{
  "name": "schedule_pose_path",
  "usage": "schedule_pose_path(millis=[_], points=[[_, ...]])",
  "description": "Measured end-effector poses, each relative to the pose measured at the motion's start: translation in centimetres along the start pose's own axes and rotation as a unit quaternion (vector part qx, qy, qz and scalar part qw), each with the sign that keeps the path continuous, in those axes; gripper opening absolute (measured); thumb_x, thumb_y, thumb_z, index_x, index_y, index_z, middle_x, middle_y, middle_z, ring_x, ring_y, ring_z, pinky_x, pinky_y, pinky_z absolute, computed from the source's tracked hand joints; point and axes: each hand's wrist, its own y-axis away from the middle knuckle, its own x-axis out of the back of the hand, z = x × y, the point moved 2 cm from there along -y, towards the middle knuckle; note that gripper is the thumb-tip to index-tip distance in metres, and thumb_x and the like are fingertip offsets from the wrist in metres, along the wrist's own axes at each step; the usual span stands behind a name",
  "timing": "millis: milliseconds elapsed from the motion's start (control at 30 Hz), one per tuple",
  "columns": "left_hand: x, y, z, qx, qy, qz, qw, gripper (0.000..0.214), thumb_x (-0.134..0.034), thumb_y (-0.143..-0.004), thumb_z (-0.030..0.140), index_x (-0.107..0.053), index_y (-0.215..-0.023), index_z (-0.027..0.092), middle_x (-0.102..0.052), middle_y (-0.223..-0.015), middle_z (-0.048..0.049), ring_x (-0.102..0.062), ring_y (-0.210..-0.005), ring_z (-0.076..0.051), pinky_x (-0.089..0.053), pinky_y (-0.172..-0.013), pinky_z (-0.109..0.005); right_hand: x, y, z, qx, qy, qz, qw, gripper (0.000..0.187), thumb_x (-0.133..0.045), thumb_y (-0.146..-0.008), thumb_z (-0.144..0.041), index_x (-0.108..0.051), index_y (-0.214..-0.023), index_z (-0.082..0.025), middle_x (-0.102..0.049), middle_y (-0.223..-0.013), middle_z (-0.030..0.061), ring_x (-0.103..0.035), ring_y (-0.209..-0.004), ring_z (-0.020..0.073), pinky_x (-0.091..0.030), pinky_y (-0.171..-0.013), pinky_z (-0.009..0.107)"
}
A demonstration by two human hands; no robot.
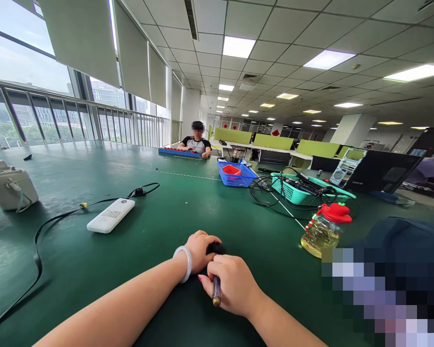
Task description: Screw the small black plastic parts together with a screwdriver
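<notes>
Above the green table, my left hand (198,250) has its fingers curled over a small black object (215,248), whose kind I cannot make out. A white bangle (184,264) circles that wrist. Close beside it on the right, my right hand (235,282) is closed round a dark rod-shaped handle (216,288). The handle's brass-coloured end points down toward me, while its far end is hidden behind the fingers. The two hands are almost touching, and the fingers cover most of the black object.
On the green table (159,294), a white power bank (111,215) and black cable lie left, near a beige case (10,185). Rightward are a red-lidded bottle (323,231), a teal basket (292,190) of cables and a blue basket (237,179). A person (197,140) sits at the far end.
</notes>
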Motion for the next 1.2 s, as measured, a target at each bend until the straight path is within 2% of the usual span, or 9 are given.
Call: schedule_pose_path(millis=[233, 633, 1200], points=[[0.14, 0.10, 0.60, -0.010, -0.063, -0.013, 0.998, 0.039, -0.057, -0.079, 0.024, -0.064, -0.117, 0.026, -0.069, -0.111, -0.0055, -0.052, -0.116, -0.026, -0.039, -0.102, -0.044, -0.25, 0.02, 0.25, -0.011, -0.022, 0.002, 1.000, 0.022, -0.060, -0.078, -0.023, -0.052, -0.058, -0.018, -0.055, -0.058, -0.0024, -0.044, -0.051, 0.0090, -0.031, -0.052, 0.023], [0.21, 0.15, 0.63, 0.000, -0.048, -0.029, 0.998, 0.041, -0.057, -0.079, 0.025, -0.063, -0.120, 0.026, -0.068, -0.115, -0.0058, -0.050, -0.118, -0.026, -0.037, -0.105, -0.044, -0.11, -0.07, 0.02, -0.016, -0.035, 0.007, 0.999, 0.023, -0.059, -0.077, -0.021, -0.049, -0.057, -0.018, -0.053, -0.058, -0.0028, -0.040, -0.051, 0.0084, -0.029, -0.052, 0.023], [0.39, 0.29, 0.72, 0.002, -0.052, -0.033, 0.998, 0.043, -0.057, -0.078, 0.025, -0.062, -0.121, 0.027, -0.068, -0.114, -0.0045, -0.050, -0.119, -0.025, -0.037, -0.106, -0.043, -0.28, 0.07, 0.15, -0.015, -0.024, -0.002, 1.000, 0.023, -0.061, -0.077, -0.022, -0.050, -0.057, -0.018, -0.056, -0.059, -0.0021, -0.045, -0.051, 0.0089, -0.030, -0.053, 0.022]])
